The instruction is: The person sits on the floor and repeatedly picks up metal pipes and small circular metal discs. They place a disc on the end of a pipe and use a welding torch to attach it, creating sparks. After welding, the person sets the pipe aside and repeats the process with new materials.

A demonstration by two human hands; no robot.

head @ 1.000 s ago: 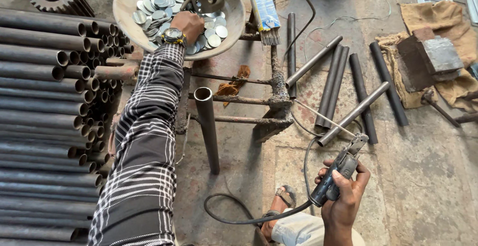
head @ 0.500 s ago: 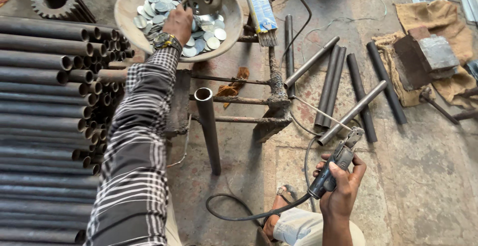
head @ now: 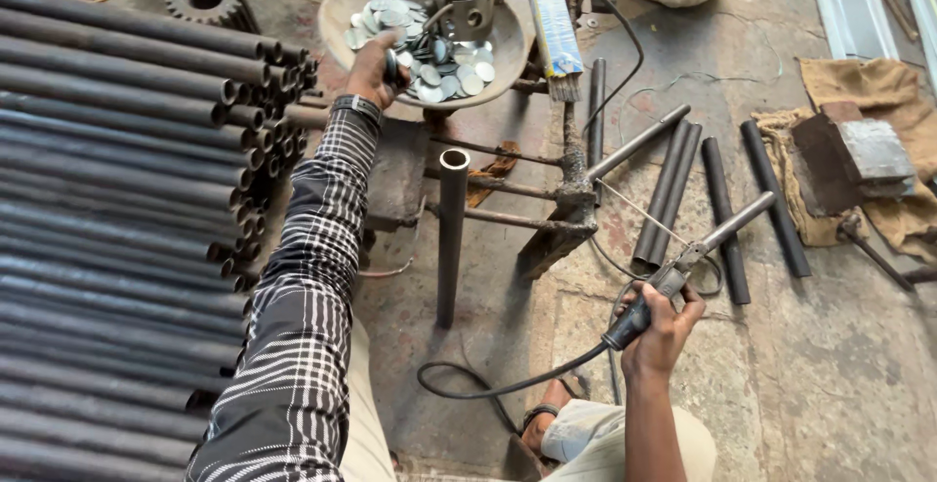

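Your left hand closes on a metal disc in the far bowl while your right hand grips the welding holder; the upright pipe between them stands uncapped.

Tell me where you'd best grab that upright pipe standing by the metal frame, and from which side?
Grip the upright pipe around its upper shaft, just under the open top end, coming from its left side. It stands vertical and round, and the frame's rods crowd its right side, while the left looks freer.
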